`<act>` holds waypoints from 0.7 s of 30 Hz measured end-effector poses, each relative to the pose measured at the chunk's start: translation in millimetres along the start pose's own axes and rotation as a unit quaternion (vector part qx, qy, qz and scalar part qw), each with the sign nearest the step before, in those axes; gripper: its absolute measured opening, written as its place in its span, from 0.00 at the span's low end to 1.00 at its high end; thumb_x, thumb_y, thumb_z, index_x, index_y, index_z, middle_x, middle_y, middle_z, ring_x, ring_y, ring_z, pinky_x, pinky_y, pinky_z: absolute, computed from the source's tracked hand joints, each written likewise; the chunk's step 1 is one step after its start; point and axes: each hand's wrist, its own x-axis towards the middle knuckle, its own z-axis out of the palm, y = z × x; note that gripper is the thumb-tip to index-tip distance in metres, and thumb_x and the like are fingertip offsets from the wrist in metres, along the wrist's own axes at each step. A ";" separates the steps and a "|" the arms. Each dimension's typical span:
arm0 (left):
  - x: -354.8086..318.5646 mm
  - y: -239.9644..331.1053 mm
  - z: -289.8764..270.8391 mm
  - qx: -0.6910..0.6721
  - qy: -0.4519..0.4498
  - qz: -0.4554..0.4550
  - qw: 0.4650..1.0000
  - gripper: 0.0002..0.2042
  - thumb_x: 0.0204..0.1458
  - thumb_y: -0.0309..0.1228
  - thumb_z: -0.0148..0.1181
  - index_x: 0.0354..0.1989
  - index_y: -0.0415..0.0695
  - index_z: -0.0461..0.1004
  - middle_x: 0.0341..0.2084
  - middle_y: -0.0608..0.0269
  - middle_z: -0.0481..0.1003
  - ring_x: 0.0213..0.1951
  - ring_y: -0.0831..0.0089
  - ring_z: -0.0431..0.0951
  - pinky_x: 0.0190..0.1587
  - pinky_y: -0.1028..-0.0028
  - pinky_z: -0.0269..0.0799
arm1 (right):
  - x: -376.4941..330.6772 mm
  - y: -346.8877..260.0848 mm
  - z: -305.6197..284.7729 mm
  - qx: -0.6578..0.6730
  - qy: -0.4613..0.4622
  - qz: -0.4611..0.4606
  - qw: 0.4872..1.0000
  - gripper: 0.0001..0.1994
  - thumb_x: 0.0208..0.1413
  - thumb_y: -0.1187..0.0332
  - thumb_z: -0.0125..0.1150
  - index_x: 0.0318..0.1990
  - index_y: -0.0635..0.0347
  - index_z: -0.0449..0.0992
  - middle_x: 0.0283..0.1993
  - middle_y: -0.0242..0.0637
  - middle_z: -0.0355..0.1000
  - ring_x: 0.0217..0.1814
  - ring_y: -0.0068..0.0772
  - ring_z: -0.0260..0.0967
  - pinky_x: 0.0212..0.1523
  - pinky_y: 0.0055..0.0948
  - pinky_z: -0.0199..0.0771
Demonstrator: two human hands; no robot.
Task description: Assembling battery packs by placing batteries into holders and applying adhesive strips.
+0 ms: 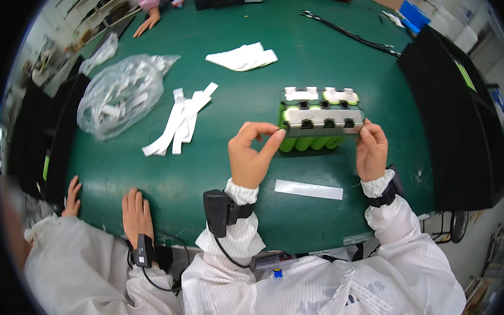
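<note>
A battery pack (319, 119) of green cylindrical cells stands on the green table in front of me. Pale metal strips and black plastic holders cover its top. My left hand (253, 151) is closed, thumb and index finger pinching at the pack's near left corner. At the near right corner my right hand (371, 150) also pinches, its fingers bent. Along the pack's near upper edge, between both fingertips, runs a grey band; I cannot tell whether it is a separate strip. A flat white strip (309, 190) lies on the table just nearer to me.
Several white strips (179, 124) lie left, beside a clear plastic bag (124, 96) of pieces. White sheets (243, 58) and black cables (351, 33) lie farther back. Black bins (458, 127) stand at the right. A co-worker's hands (137, 213) rest at the left; another person's hand (148, 22) is far left.
</note>
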 end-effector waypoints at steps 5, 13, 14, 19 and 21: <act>2.0 0.4 4.4 -0.029 0.015 -0.015 0.999 0.03 0.44 0.20 0.58 0.27 0.35 0.71 0.24 0.67 0.70 0.28 0.81 0.66 0.32 0.81 0.61 | 3.7 -5.6 1.0 -0.025 0.003 0.016 1.000 0.03 0.48 0.76 0.55 0.32 0.63 0.72 0.49 0.43 0.65 0.49 0.32 0.63 0.53 0.30 0.58; -0.8 3.9 8.2 -0.063 0.033 -0.024 0.997 0.03 0.46 0.22 0.57 0.28 0.38 0.70 0.24 0.69 0.68 0.27 0.83 0.65 0.31 0.84 0.59 | 3.7 -15.2 5.6 -0.033 0.005 0.035 0.999 0.03 0.47 0.75 0.57 0.30 0.64 0.74 0.48 0.42 0.67 0.45 0.27 0.64 0.49 0.26 0.62; -0.8 1.1 8.2 -0.059 0.026 -0.030 0.997 0.03 0.46 0.22 0.57 0.28 0.38 0.70 0.25 0.70 0.68 0.27 0.84 0.65 0.31 0.84 0.59 | 4.2 -17.8 5.5 -0.040 -0.001 0.029 0.999 0.03 0.47 0.75 0.57 0.30 0.64 0.74 0.48 0.42 0.66 0.44 0.26 0.65 0.48 0.25 0.63; -2.6 3.5 5.0 -0.056 0.030 -0.020 0.998 0.04 0.46 0.24 0.57 0.29 0.38 0.69 0.24 0.70 0.68 0.27 0.83 0.64 0.31 0.84 0.58 | 3.3 -21.5 9.6 -0.034 0.003 0.044 0.998 0.03 0.47 0.74 0.57 0.30 0.63 0.74 0.47 0.41 0.67 0.43 0.23 0.64 0.47 0.24 0.63; -3.6 6.1 5.8 -0.063 0.048 -0.028 0.996 0.04 0.47 0.24 0.57 0.29 0.38 0.69 0.25 0.69 0.69 0.27 0.83 0.64 0.31 0.84 0.58 | 3.3 -22.3 9.2 -0.033 -0.015 0.056 0.998 0.03 0.47 0.74 0.58 0.30 0.63 0.74 0.47 0.40 0.67 0.42 0.22 0.65 0.47 0.23 0.63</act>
